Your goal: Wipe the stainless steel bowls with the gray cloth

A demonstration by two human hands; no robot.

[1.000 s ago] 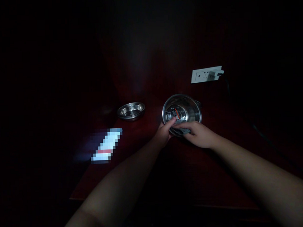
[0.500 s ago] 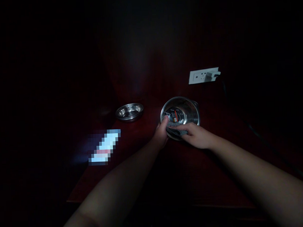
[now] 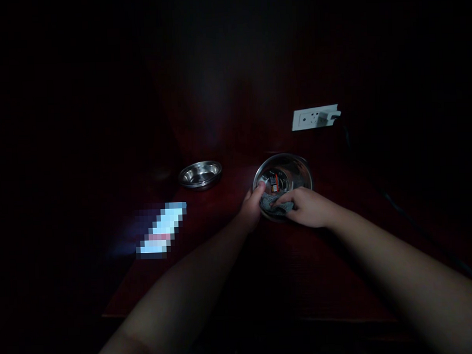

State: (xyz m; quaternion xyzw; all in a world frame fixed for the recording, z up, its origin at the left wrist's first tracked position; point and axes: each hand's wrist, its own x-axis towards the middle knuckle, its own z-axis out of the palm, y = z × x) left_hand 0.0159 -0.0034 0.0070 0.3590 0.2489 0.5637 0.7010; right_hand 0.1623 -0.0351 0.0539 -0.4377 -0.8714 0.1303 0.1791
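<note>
A shiny steel bowl with a small label inside stands on a dark red wooden table. My left hand grips the bowl's near left rim, thumb over the edge. My right hand is closed on a grey cloth and presses it against the bowl's near inner wall. The room is very dark.
A second, shallower steel bowl sits to the left on the table. A glowing blurred rectangle lies near the left table edge. On the wall behind is a white socket with a plug and a dark cable running right.
The tilted bowl has come down closer to flat. My right hand has pushed the cloth further inside it. My left hand stays on the rim.
</note>
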